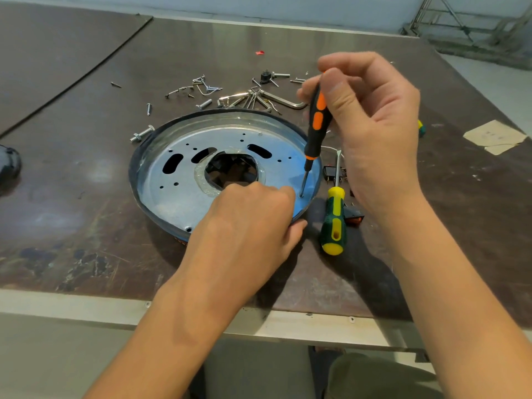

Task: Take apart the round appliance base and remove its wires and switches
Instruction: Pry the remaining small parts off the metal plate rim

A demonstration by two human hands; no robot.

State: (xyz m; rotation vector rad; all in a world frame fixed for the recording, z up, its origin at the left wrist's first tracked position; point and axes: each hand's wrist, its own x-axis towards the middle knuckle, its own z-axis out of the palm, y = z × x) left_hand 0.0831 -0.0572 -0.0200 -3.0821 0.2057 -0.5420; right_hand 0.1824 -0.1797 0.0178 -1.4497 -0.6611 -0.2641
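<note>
Round appliance base point(172, 194), a shallow silver metal plate with a dark rim, slotted holes and a ragged central opening, lies flat on the dark brown worn table point(86, 203), near its front edge and directly before the person.

Left hand point(247, 214): closed over the near right rim of the base, thumb outside the rim and curled fingers on the plate, apparently to stop the base from turning. The fingertips are hidden under the hand.

Right hand point(371, 125): fingers and thumb pinched together round the top of the slim black screwdriver with orange inserts point(316, 119). The tool stands almost upright, its tip set on a point of the plate just inside the right rim, beside the left knuckles. This looks like a fastener being worked on, but whether a screw head sits under the tip is too small to tell.

Green-and-yellow-handled screwdriver point(334, 220): lying on the table just right of the base, within easy reach.

Small black switch point(334, 172) and red-faced switch point(354, 218): on the table beside that screwdriver, partly covered by the right hand, so some parts seem already removed.

Scatter of loose silver screws, bolts and bent hex keys point(230, 96): just behind the base, probably set aside out of the way.

Through the central opening only dark shapes show; any wiring underneath cannot be made out. A dark object point(8, 168) is cut off at the left edge.
</note>
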